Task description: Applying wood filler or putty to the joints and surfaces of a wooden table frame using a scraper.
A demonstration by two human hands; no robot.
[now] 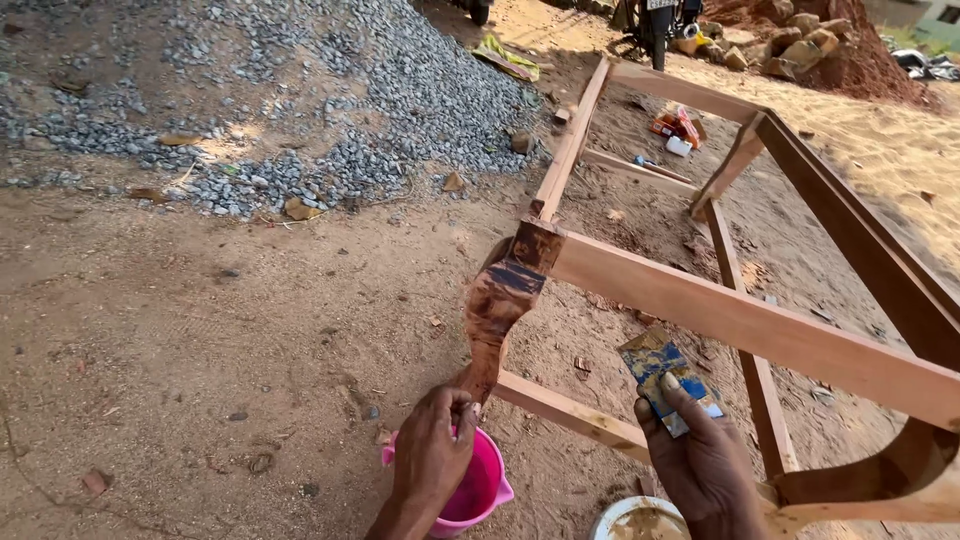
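Note:
A bare wooden furniture frame (740,320) lies on sandy ground, its curved front leg (500,300) smeared with dark brown filler. My left hand (432,455) sits at the foot of that leg, fingers curled closed against the wood, right above a pink plastic bowl (482,490). Whether it holds anything I cannot tell. My right hand (700,465) grips a small flat scraper card (660,375), blue and yellow and stained with paste, held up in front of the frame's front rail.
A white tub of brown paste (640,520) stands at the bottom edge below my right hand. A grey gravel heap (330,110) fills the upper left. Stones, a parked two-wheeler (660,20) and small packets (678,128) lie beyond the frame.

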